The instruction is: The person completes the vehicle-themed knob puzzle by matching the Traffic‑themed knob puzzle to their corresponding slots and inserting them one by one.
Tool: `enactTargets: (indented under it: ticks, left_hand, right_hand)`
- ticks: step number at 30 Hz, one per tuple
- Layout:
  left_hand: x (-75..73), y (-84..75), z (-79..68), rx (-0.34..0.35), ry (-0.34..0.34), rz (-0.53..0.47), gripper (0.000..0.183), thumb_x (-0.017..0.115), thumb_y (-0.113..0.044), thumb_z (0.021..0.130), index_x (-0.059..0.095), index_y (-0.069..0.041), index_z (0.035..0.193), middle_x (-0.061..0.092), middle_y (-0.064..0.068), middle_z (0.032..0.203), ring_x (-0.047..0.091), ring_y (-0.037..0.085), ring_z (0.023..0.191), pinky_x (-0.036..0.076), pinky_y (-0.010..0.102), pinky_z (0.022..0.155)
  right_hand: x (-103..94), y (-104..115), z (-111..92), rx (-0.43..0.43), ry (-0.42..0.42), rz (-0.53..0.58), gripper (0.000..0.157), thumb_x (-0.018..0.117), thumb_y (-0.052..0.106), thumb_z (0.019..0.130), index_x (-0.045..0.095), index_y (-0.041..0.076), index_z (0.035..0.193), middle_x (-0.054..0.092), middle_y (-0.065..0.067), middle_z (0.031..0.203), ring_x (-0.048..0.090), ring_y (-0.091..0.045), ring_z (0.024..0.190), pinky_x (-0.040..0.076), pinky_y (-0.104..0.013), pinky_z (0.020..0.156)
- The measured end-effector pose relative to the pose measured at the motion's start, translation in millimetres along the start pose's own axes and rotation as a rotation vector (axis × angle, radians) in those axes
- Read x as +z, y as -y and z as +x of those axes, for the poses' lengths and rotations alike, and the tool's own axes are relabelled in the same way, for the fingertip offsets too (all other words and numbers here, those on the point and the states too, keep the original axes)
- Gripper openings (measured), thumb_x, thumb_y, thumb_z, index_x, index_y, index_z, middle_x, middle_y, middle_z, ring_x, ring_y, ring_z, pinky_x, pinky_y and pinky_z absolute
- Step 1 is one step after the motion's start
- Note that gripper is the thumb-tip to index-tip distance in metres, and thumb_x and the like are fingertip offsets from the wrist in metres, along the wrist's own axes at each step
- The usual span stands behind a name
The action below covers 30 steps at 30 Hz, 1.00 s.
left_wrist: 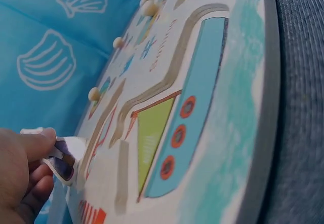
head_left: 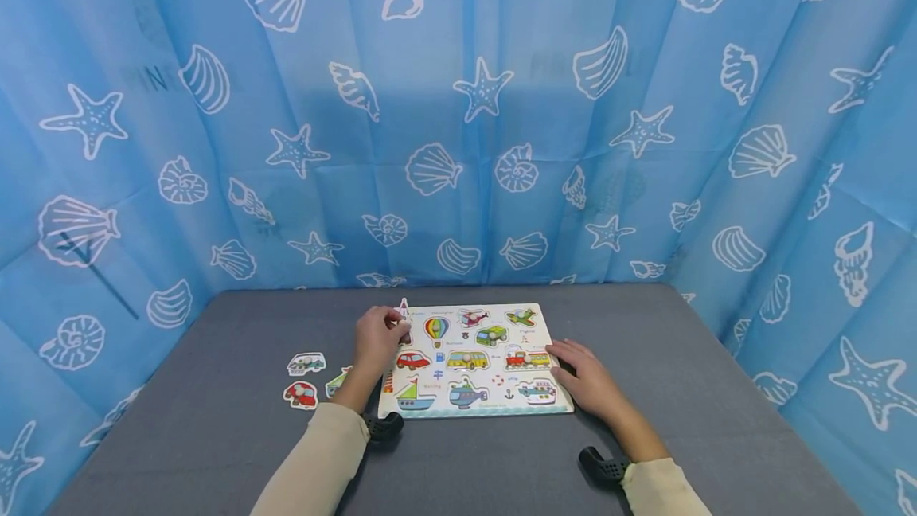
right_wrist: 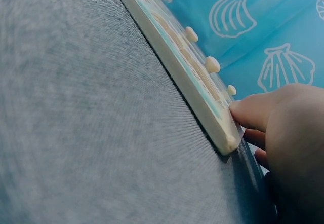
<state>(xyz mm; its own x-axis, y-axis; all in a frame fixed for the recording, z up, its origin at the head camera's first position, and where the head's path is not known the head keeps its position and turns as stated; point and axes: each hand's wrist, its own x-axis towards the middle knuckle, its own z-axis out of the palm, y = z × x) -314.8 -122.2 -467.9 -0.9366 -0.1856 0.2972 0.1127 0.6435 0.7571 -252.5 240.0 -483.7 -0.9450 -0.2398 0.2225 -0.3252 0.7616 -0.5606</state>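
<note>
My left hand [head_left: 377, 342] is over the upper left corner of a wooden peg puzzle board [head_left: 458, 408]. Between thumb and fingers it pinches a pointed, rocket-like puzzle piece [head_left: 404, 307]. In the left wrist view this piece [left_wrist: 65, 164] shows a white border and dark purple print, touching or just over the board; its lower end is partly hidden. My right hand [head_left: 589, 377] rests at the board's right edge with fingers extended. The right wrist view shows its thumb [right_wrist: 250, 110] touching the edge near a corner. Pictures of several vehicles fill the board.
Left of the board lie loose pieces: a pale vehicle [head_left: 306, 363], a red car [head_left: 300, 395] and a green piece [head_left: 337, 383] partly behind the left forearm. Grey cloth [head_left: 473, 468] covers the table. A blue shell-patterned curtain [head_left: 458, 134] stands behind and at both sides.
</note>
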Motion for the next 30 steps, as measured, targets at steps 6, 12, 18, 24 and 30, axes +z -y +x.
enactTargets:
  ticks: [6,12,18,24,30]
  left_hand:
    - [3.0,1.0,1.5,-0.011,-0.002,0.044,0.012,0.075,-0.017,0.086,0.066,-0.010,0.088,0.057,0.004,0.087,0.050,0.022,0.081,0.043,0.037,0.067]
    - [3.4,3.3,0.3,0.010,-0.023,0.140,0.015,0.076,-0.025,0.085,0.070,-0.013,0.092,0.061,0.004,0.095,0.049,0.024,0.090,0.040,0.043,0.078]
    - [4.0,8.0,-1.2,0.057,-0.011,0.213,0.023,0.077,-0.032,0.083,0.072,-0.015,0.098,0.060,0.009,0.115,0.049,0.029,0.104,0.036,0.049,0.090]
    - [4.2,11.0,-2.0,0.073,0.011,0.228,0.028,0.078,-0.034,0.081,0.071,-0.015,0.100,0.058,0.011,0.117,0.047,0.031,0.106,0.033,0.049,0.090]
    - [3.9,13.3,-2.0,0.071,0.058,0.263,0.033,0.077,-0.037,0.081,0.071,-0.014,0.104,0.057,0.011,0.119,0.045,0.031,0.108,0.030,0.049,0.091]
  right_hand:
    - [0.5,0,1,-0.007,-0.007,0.007,0.041,0.061,0.011,0.095,0.056,-0.001,0.134,0.051,-0.022,0.139,0.034,-0.044,0.135,0.027,-0.061,0.104]
    - [-0.5,1,1,-0.007,-0.008,0.004,0.041,0.061,0.009,0.095,0.056,-0.001,0.134,0.051,-0.022,0.138,0.034,-0.044,0.135,0.027,-0.061,0.105]
    - [-0.5,1,-1,-0.002,-0.005,0.007,0.041,0.060,0.009,0.095,0.055,-0.001,0.134,0.051,-0.022,0.138,0.033,-0.044,0.135,0.026,-0.061,0.105]
    - [-0.9,2,-2,-0.007,-0.003,0.009,0.041,0.060,0.009,0.095,0.056,-0.001,0.134,0.051,-0.022,0.138,0.034,-0.044,0.135,0.027,-0.061,0.105]
    - [-1.2,3,-1,-0.012,-0.013,0.001,0.041,0.061,0.008,0.094,0.056,-0.001,0.134,0.051,-0.022,0.138,0.034,-0.044,0.135,0.026,-0.061,0.105]
